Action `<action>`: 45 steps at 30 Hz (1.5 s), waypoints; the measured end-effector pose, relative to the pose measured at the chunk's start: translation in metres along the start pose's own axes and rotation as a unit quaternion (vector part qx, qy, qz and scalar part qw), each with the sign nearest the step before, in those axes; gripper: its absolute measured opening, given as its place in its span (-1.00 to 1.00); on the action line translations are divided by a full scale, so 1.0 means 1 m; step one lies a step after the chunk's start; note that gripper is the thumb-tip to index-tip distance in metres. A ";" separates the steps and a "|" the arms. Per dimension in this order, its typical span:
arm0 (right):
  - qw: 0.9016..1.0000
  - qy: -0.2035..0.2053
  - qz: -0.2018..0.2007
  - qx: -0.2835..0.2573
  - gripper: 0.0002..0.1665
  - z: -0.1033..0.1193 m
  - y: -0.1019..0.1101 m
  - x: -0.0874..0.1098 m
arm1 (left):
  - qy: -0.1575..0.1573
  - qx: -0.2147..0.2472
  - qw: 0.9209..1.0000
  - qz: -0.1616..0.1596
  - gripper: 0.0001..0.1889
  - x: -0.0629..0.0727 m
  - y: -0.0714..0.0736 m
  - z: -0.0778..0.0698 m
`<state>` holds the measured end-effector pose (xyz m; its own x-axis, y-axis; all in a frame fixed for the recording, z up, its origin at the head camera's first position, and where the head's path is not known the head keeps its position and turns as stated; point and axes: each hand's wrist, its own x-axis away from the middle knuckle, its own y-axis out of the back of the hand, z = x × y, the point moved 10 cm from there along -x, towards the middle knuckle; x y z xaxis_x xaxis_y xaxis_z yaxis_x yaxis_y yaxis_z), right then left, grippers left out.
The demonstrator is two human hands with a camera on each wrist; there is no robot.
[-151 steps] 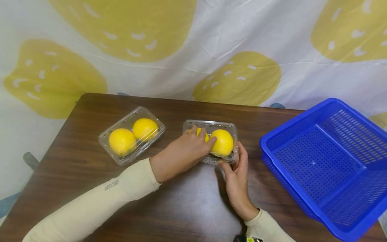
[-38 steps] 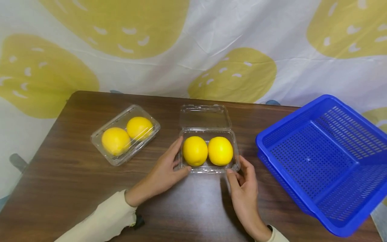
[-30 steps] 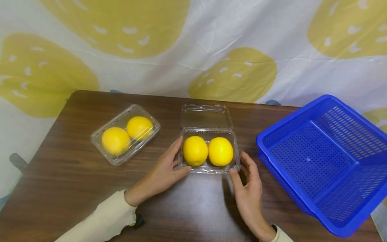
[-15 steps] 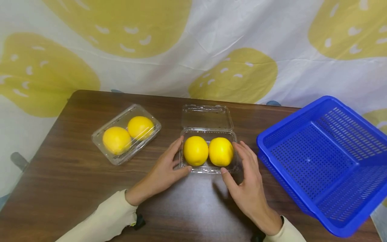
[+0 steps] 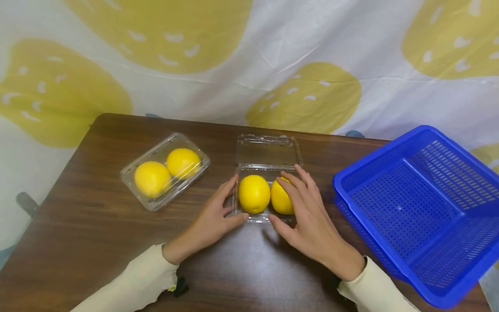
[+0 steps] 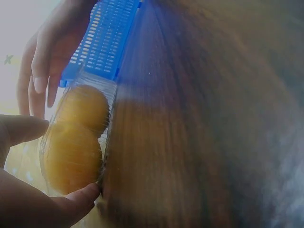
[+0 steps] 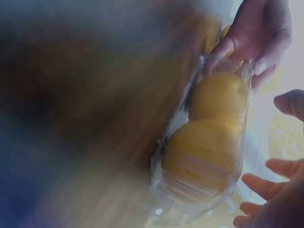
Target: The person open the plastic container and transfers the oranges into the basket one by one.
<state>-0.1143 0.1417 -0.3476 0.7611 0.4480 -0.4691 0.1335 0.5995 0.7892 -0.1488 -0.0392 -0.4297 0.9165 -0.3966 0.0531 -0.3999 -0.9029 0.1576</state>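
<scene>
In the head view a clear plastic clamshell container (image 5: pixel 260 219) stands mid-table, its lid (image 5: pixel 269 151) laid back behind it. Two round yellow fruits sit side by side inside, a left one (image 5: pixel 254 194) and a right one (image 5: pixel 280 200). My left hand (image 5: pixel 210 221) holds the container's left end, thumb at the front rim and fingers along the side. Above the right fruit hovers my right hand (image 5: pixel 313 223), fingers spread and partly covering that fruit. The right wrist view shows these right fingers (image 7: pixel 263 187) beside the container, apart from it.
Further left lies a second clamshell (image 5: pixel 183 191), lid closed, with two more yellow fruits (image 5: pixel 153 178). A blue perforated basket (image 5: pixel 405 210) occupies the right side of the brown table (image 5: pixel 234 277). Behind the table hangs a white cloth (image 5: pixel 218 104) with yellow prints.
Since the earliest frame the lid has been opened and my left hand has shifted to the container's left end. My right hand has left the right end and moved over the right fruit.
</scene>
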 end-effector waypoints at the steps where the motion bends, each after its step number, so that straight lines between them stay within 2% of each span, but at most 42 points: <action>1: 1.000 0.004 0.006 0.005 -0.05 0.000 -0.002 -0.003 | 0.000 0.001 1.000 0.000 0.05 0.000 0.000 0.000; 10: 0.993 -0.004 0.101 0.062 -0.01 -0.009 -0.026 -0.023 | -0.008 0.000 1.000 0.008 0.04 0.000 0.000 -0.002; 15: 0.987 0.003 0.128 0.102 -0.01 -0.008 -0.037 -0.031 | -0.006 -0.003 1.000 0.008 0.05 0.000 0.001 -0.001; 22: 0.981 0.013 0.143 0.128 0.05 -0.007 -0.045 -0.041 | -0.007 -0.002 1.000 0.011 0.04 0.000 -0.001 -0.002; 33: 0.977 0.032 0.169 0.125 0.11 -0.003 -0.052 -0.051 | 0.000 -0.001 1.000 0.010 0.07 0.000 -0.003 -0.001; 40: 0.979 0.020 0.171 0.107 0.08 -0.004 -0.052 -0.054 | -0.007 0.000 1.000 0.007 0.05 0.001 -0.002 -0.001; 45: 0.981 0.007 0.160 0.114 0.08 -0.003 -0.046 -0.055 | -0.011 0.001 1.000 0.007 0.03 0.001 -0.002 -0.001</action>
<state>-0.1639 0.0915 -0.3595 0.7780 0.5997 -0.1872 0.0284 0.2641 0.9641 -0.1466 -0.0376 -0.4293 0.9101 -0.4132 0.0328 -0.4130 -0.8973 0.1558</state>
